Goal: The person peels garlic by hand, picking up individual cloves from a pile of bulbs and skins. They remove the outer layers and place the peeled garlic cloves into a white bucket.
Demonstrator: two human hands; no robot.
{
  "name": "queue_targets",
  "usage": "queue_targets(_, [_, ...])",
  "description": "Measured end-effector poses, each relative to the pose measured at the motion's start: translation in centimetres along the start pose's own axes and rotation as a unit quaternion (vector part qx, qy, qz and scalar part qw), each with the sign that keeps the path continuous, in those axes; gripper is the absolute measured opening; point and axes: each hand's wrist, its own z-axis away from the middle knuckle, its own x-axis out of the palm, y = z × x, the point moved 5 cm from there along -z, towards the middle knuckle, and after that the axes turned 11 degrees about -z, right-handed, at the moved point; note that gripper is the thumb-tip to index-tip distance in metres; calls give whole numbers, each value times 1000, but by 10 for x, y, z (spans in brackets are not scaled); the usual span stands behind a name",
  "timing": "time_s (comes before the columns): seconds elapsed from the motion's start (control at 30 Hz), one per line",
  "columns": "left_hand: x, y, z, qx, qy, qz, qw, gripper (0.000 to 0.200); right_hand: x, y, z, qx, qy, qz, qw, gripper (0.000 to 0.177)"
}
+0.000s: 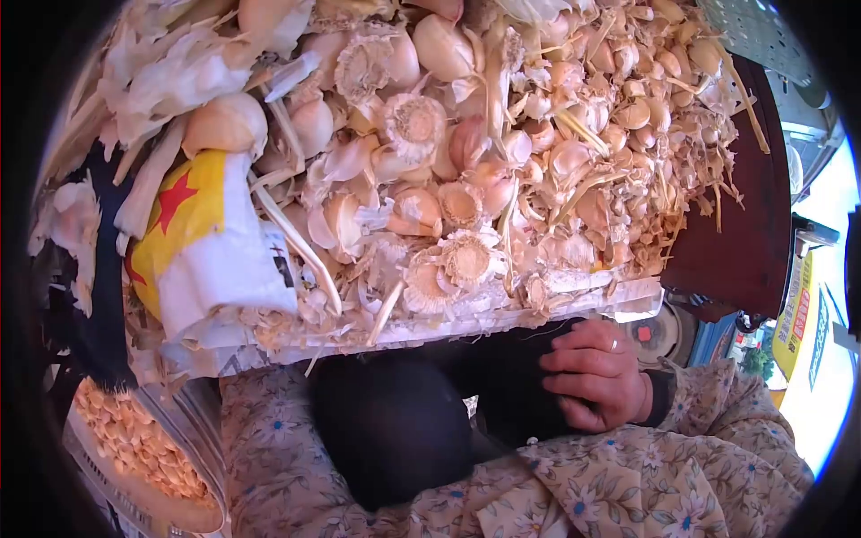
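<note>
My right hand (594,377), with a ring on one finger, rests on dark cloth over what looks like my leg, below the edge of the work surface. Its fingers lie loosely bent with small gaps between them, and I see nothing held. My left hand is out of sight; a floral sleeve (269,430) runs up at the lower left toward the table edge. Above my hand, a heap of garlic cloves (583,161) with loose skins and cut garlic root ends (471,255) covers the surface.
A white and yellow bag or cloth with red stars (229,260) lies at the left, beside black frayed cloth (103,296). Lower left stands a container of cloves (139,439). A dark red panel (731,224) is at the right, with a yellow sign (794,309) beyond.
</note>
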Motion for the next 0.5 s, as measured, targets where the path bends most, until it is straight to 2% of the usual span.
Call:
queue_targets(0.33, [3, 17, 8, 8, 5, 75, 997, 34, 0, -1, 5, 0, 9, 28, 1000, 20])
queue_targets(0.5, [-9, 22, 27, 29, 46, 198, 979, 34, 0, -3, 9, -19, 27, 0, 999, 20])
